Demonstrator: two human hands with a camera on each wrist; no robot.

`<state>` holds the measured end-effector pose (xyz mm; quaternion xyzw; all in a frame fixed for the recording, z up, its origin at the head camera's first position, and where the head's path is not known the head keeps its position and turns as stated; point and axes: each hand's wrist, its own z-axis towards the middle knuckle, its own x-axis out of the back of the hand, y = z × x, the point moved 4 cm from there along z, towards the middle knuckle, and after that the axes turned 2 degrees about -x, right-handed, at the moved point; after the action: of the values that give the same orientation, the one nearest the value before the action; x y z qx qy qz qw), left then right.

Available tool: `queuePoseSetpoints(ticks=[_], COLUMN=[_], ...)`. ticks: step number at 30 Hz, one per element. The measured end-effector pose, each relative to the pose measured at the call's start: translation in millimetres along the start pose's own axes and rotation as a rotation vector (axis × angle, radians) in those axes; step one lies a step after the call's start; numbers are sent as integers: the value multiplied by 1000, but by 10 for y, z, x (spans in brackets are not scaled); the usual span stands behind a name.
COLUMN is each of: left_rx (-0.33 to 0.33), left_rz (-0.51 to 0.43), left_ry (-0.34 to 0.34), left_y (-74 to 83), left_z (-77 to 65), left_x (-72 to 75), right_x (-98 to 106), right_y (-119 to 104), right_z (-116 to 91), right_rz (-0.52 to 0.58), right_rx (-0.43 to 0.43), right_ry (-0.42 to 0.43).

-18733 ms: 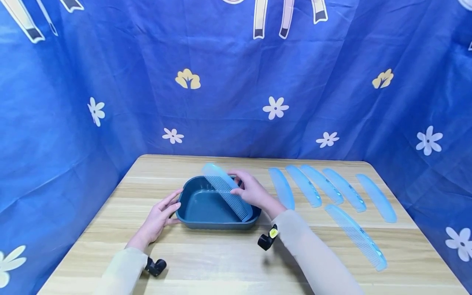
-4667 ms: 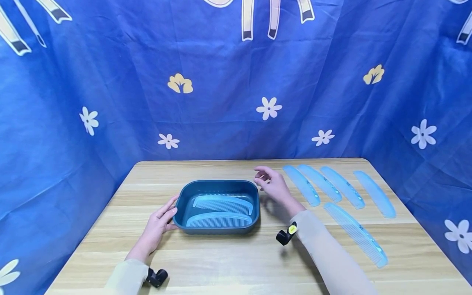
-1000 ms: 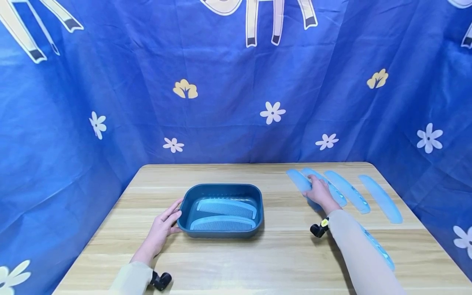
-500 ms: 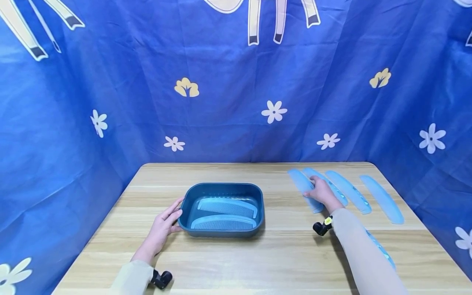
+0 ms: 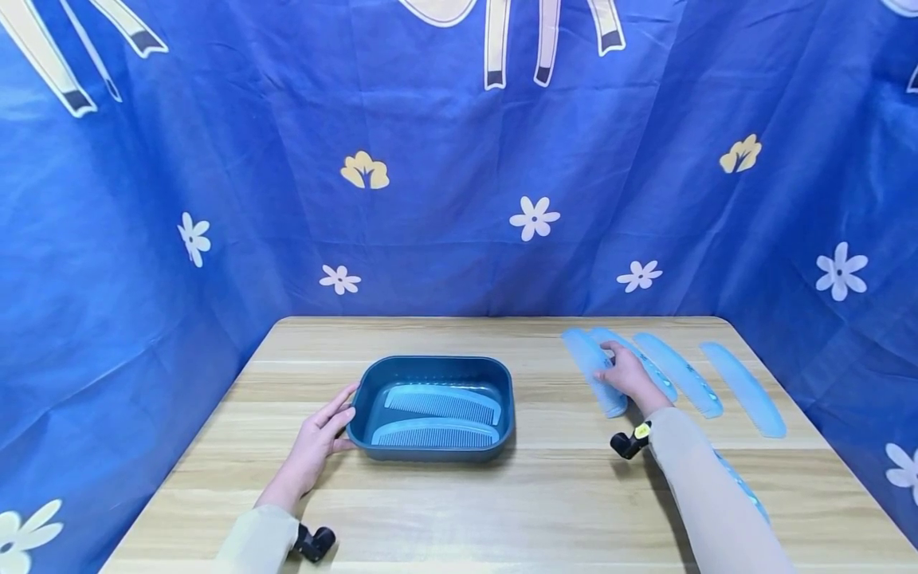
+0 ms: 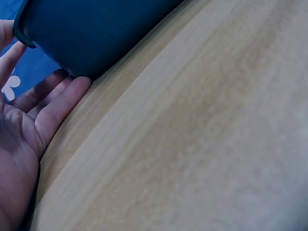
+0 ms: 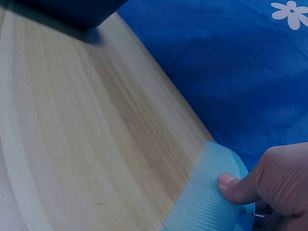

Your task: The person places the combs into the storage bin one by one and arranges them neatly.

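Note:
Near the table's middle stands a dark teal box, with two light blue combs lying in it, a back comb and a front comb. My left hand rests against the box's left end, fingers extended. In the left wrist view its fingertips touch the wall and lower edge. My right hand, at the table's back right, pinches another comb. In the right wrist view the thumb lies on this comb's face; the other fingers are mostly hidden behind it, and the comb looks tilted.
Right of the held comb lie a partly covered comb, a patterned comb and a plain comb. A nearer comb is mostly hidden by my right sleeve. Blue curtain surrounds the table's back and sides.
Earlier my right hand lowered a comb into the box, and a second comb came to lie there. It then moved right to another comb, which has turned slightly within the last second.

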<state>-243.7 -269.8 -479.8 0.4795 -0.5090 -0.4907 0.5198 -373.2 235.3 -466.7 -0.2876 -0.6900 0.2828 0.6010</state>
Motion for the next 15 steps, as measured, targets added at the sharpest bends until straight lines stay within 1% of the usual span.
queuePoseSetpoints(ticks=[6, 15], left_rx=[-16, -13], left_rz=[6, 5], left_ry=[-5, -8], left_y=[19, 30], left_z=[5, 5], left_x=[5, -1], right_x=[14, 26], right_y=[-30, -70], right_z=[-26, -74], right_rz=[71, 103], right_rx=[-8, -5], right_ry=[14, 69])
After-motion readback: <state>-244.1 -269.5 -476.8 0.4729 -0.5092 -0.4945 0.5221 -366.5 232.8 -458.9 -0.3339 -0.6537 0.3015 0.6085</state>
